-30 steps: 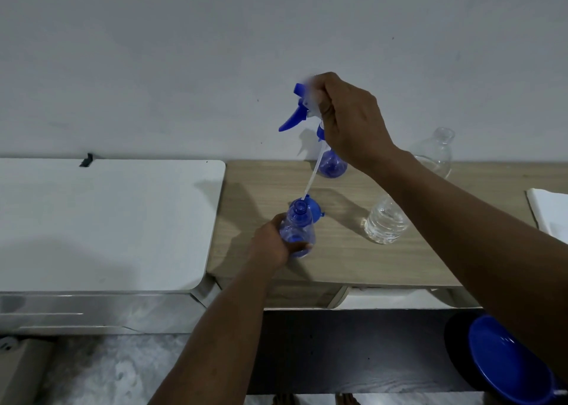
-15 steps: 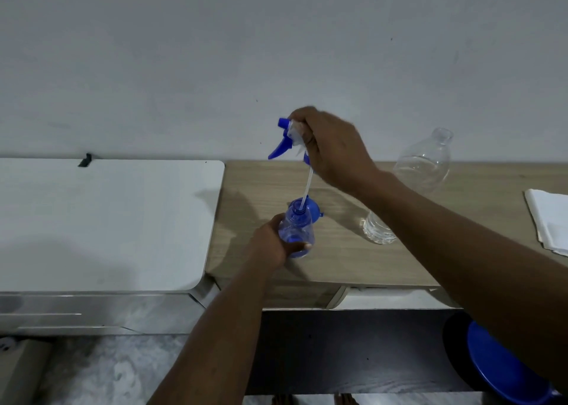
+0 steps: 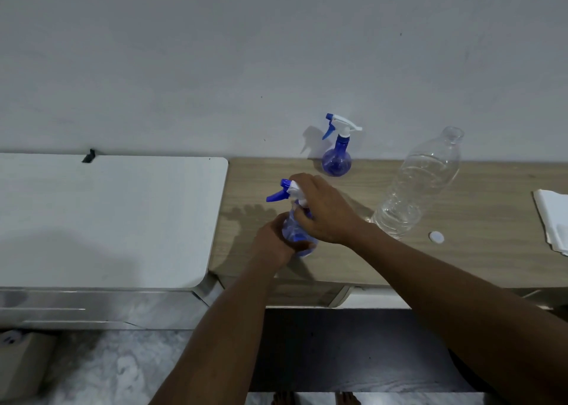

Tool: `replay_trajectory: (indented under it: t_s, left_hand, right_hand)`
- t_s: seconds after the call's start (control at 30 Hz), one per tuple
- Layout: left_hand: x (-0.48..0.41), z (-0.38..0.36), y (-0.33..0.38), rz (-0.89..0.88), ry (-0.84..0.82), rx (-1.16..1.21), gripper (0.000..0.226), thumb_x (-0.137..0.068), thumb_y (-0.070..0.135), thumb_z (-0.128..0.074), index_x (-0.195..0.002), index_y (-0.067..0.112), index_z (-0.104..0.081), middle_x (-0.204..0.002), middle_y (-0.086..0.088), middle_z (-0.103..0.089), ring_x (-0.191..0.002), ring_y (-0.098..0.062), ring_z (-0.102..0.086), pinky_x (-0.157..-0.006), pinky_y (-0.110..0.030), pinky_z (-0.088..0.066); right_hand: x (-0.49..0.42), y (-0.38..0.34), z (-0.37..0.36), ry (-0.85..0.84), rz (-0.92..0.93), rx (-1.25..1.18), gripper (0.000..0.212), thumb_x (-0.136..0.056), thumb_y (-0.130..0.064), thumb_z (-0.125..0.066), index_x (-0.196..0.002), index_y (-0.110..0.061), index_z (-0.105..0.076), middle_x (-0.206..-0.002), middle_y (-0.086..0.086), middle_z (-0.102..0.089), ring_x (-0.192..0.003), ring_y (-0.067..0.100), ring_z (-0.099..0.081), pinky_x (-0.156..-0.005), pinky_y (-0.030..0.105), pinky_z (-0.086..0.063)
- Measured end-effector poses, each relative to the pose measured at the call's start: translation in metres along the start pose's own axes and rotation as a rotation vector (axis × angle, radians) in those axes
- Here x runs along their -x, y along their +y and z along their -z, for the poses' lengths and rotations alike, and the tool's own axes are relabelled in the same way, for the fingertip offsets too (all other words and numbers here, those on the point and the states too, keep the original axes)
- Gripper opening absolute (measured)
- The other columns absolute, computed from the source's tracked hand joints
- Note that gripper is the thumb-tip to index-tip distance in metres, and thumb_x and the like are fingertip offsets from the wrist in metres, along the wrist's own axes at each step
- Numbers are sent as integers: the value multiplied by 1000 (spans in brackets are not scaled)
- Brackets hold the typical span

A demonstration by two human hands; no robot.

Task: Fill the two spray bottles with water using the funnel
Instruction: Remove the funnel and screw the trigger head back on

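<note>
Both hands are closed on the same small blue spray bottle (image 3: 293, 234), which stands on the wooden desk (image 3: 461, 260) close to its front-left corner. The left hand (image 3: 273, 240) wraps around the round body from the left side. The right hand (image 3: 329, 212) comes over from the right, its fingers curled about the neck just under the spray head (image 3: 287, 189). That head sits on top of the bottle, with its blue trigger and nozzle pointing left. I cannot tell from where I stand whether it is screwed down tight.

Behind everything runs a plain pale wall (image 3: 276, 51). Next to the desk on the left, touching its edge, is a wide white tabletop (image 3: 107, 220). A cardboard box (image 3: 21, 361) sits on the mottled floor below it.

On the desk, to the right of the hands, stands a tall clear plastic bottle (image 3: 421, 186). Its mouth is open and there is some water low in its base. A folded white cloth (image 3: 553, 220) lies at the far right edge.

The second spray bottle (image 3: 336, 159) stands well back against the wall, upright, with its head fitted and the trigger facing left. It is apart from both hands.

A small white cap (image 3: 436, 238) lies flat on the wood just beside the clear bottle's base.
</note>
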State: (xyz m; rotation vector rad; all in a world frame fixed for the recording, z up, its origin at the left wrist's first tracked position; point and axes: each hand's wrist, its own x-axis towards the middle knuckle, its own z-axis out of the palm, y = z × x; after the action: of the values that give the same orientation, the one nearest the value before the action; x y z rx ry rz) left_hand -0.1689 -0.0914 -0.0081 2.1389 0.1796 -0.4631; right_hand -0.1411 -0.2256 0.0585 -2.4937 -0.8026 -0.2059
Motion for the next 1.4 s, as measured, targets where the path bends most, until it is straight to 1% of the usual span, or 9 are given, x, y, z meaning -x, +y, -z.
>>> replay_trajectory:
  t_s: [0.2,0.33,0.53,0.67,0.87,1.0,1.13,1.23,1.4]
  left_hand:
    - [-3,1,1,46,-43,-14,67,-85,30,-78,-142,15,-45,-138,-6,-56,-121,-18,-54,-101,-26,-37]
    - [1,0,-6,46,140,6,89,-64,44,-91,-141,28,-49,-131,3,-64,-116,-17,-62,-101,-37,-51]
    - [1,5,13,84,-94,-133,74,-87,37,-76,-147,16,-39,-145,-7,-50,-134,-23,-48,-114,-37,-35]
    - [2,0,-5,37,121,-36,86,-67,41,-91,-141,30,-49,-130,5,-63,-120,-17,-61,-99,-32,-49]
    - [-5,0,6,90,-85,-109,77,-81,37,-81,-144,17,-42,-144,-6,-51,-131,-22,-50,-115,-39,-37]
    - [-6,0,-2,75,-7,-70,70,-78,37,-84,-137,21,-50,-124,2,-60,-116,-16,-57,-98,-25,-39]
    - [-7,-1,-5,30,-4,-87,73,-77,37,-84,-140,21,-50,-133,-1,-61,-122,-20,-58,-98,-29,-42]
    - [-6,-4,-15,12,132,-23,84,-63,44,-92,-136,30,-53,-123,6,-66,-112,-17,-64,-96,-35,-52]
    - [-10,-5,-8,-6,-33,-67,67,-83,30,-81,-139,14,-49,-130,-1,-58,-120,-17,-55,-89,-20,-34]
  right_hand:
    - [-4,-5,6,-101,-23,162,45,-94,-19,-62,-135,-12,-45,-126,10,-56,-105,22,-54,-89,36,-45]
    - [-11,-6,8,-140,-24,189,43,-96,-24,-61,-133,-13,-43,-123,9,-57,-101,23,-56,-84,36,-48]
    - [-11,-5,13,-259,-60,195,54,-91,-20,-68,-133,-18,-34,-114,9,-60,-86,21,-61,-75,36,-57]
    - [-12,-5,11,-195,-60,246,48,-92,-30,-66,-129,-15,-38,-112,11,-62,-87,23,-60,-76,38,-54]
    - [-11,-6,11,-216,-76,230,50,-92,-25,-66,-131,-15,-36,-112,11,-62,-87,23,-61,-75,36,-54]
    - [-10,-7,6,-180,-77,259,57,-88,-41,-69,-128,-15,-38,-109,10,-62,-87,24,-59,-76,36,-52]
    - [-10,-9,10,-232,-107,195,49,-91,-22,-66,-130,-15,-37,-113,9,-57,-92,22,-57,-79,35,-51]
    - [-12,-8,10,-226,-139,168,49,-92,-29,-67,-127,-13,-38,-113,13,-62,-90,26,-62,-77,41,-56]
    - [-8,-8,9,-222,-104,197,48,-87,-21,-67,-125,-12,-39,-108,10,-54,-89,25,-52,-75,41,-50]
